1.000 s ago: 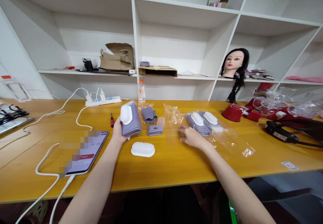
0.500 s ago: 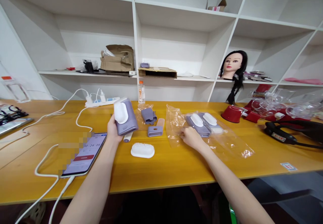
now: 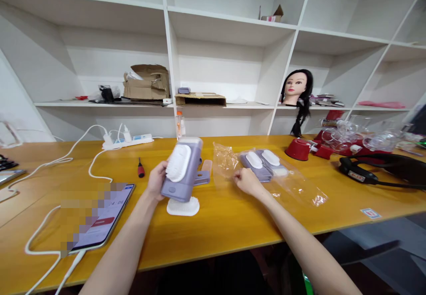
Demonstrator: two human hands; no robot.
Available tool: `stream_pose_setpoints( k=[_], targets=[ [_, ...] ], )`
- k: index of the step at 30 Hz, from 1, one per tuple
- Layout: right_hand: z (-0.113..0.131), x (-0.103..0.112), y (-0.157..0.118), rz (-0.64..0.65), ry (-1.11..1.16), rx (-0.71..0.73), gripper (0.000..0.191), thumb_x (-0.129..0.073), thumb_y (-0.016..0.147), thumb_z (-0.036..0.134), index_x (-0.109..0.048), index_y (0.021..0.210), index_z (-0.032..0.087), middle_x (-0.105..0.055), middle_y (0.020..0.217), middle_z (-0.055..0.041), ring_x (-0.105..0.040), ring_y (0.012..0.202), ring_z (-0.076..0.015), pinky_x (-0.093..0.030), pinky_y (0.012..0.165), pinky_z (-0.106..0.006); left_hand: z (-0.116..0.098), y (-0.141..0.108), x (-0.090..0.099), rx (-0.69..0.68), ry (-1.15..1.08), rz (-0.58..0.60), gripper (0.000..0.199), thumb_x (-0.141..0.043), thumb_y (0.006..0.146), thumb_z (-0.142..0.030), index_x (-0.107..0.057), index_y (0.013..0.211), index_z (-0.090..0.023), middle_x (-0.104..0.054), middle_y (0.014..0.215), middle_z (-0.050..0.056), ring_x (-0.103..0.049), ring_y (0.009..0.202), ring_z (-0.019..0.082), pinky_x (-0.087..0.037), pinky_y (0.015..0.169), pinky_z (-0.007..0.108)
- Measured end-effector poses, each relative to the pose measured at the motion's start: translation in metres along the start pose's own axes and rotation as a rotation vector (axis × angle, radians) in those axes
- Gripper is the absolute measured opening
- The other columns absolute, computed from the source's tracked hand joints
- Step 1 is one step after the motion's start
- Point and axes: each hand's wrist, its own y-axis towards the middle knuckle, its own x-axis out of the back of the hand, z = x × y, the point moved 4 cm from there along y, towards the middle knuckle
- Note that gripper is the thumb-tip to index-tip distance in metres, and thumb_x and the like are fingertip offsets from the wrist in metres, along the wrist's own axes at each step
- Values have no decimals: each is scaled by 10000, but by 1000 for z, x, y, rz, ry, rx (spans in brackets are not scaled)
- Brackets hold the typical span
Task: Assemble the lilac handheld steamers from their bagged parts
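Observation:
My left hand is closed round the side of a purple-grey handheld device. The device is tilted, its white oval pad facing me, and it hides part of the loose purple parts behind it. Just below it on the table lies a white oval bristle pad. My right hand has its fingers pinched at the clear plastic bag. Beside that hand, two similar purple devices with white pads lie on the clear plastic.
A red-handled screwdriver lies left of my left hand. Nearer is a phone with a white cable, and a power strip stands behind. To the right are red-based clear devices and a black headset. White shelves line the back.
My left hand has brought the device to the right and nearer, over the loose parts and bristle pad. The screwdriver now shows. My right hand keeps its place at the bag; the view has shifted slightly.

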Motion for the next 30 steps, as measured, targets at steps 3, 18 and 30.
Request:
stream_pose_setpoints(
  k=[3, 18, 30],
  targets=[
    [-3, 2, 2, -112, 109, -16, 228, -477, 723, 104, -699, 714, 150, -702, 734, -71, -637, 716, -186, -419, 645, -240, 21, -17, -27, 166, 156, 305, 290, -561, 623, -91, -662, 887, -156, -651, 691, -3, -580, 580, 123, -470, 585, 216],
    [-4, 26, -3, -418, 244, 76, 180, -502, 783, 218, -671, 793, 156, -663, 723, -43, -575, 644, -149, -435, 625, -248, 56, -32, -40, 303, 556, 492, 370, -636, 696, -294, -625, 1053, -196, -632, 871, 34, -535, 640, 127, -361, 551, 218],
    [29, 47, 4, -277, -111, 165, 156, -471, 830, 192, -594, 739, 165, -646, 727, -73, -578, 673, -176, -340, 613, -255, 50, -40, -48, 287, 735, 548, 447, -653, 675, -315, -629, 1111, -223, -662, 938, 49, -572, 709, 175, -390, 599, 246]
  ],
)
